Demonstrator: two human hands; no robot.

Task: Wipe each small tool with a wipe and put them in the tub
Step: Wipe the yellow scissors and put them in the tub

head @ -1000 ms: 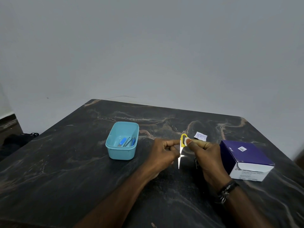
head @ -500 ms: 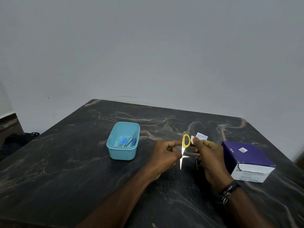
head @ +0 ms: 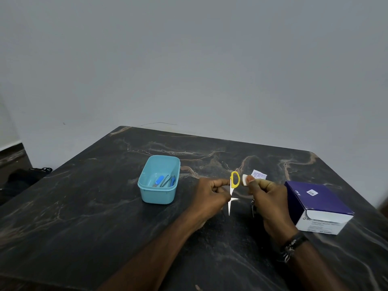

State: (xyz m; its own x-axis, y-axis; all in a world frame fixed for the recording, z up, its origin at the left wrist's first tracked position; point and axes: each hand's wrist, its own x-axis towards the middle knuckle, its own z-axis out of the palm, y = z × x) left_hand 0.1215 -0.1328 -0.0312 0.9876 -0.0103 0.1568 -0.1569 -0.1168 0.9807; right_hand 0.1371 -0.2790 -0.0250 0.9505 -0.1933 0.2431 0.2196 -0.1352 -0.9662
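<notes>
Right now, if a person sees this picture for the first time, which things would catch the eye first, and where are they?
The yellow-handled scissors stand out first, held point-down above the middle of the dark marble table by the left hand, while the right hand pinches a white wipe just beside the handle. Next come the light blue tub with tools at the left and the purple box at the right.
</notes>
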